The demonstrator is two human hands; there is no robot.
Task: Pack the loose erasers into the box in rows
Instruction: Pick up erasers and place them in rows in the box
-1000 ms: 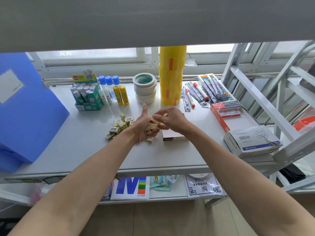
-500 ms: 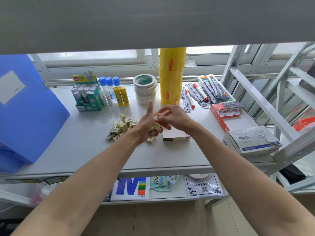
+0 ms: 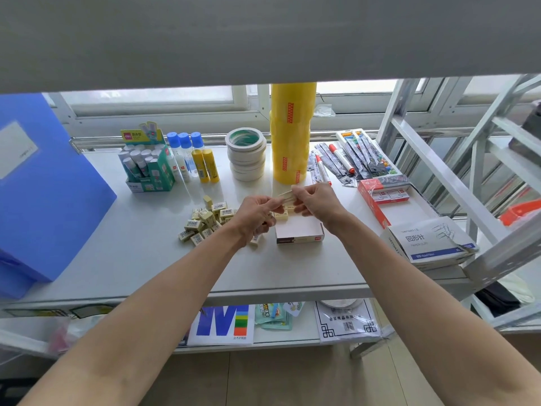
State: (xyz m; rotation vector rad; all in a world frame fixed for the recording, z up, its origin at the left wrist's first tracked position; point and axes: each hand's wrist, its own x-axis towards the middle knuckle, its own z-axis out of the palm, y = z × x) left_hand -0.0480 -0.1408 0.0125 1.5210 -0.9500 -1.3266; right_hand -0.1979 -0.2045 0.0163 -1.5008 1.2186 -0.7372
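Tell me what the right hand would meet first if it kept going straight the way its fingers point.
The right hand points left, toward the left hand. Both pinch the same erasers above the box, so it would likely meet the left fingers first.

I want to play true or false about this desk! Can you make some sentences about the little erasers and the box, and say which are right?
1. The pile of small cream erasers lies left of the small white cardboard box. True.
2. The white box is full. False: only a few erasers sit at its far end.
3. Both the left hand and the right hand are above the box. True.
4. The tall yellow tape stack lies flat. False: it stands upright.
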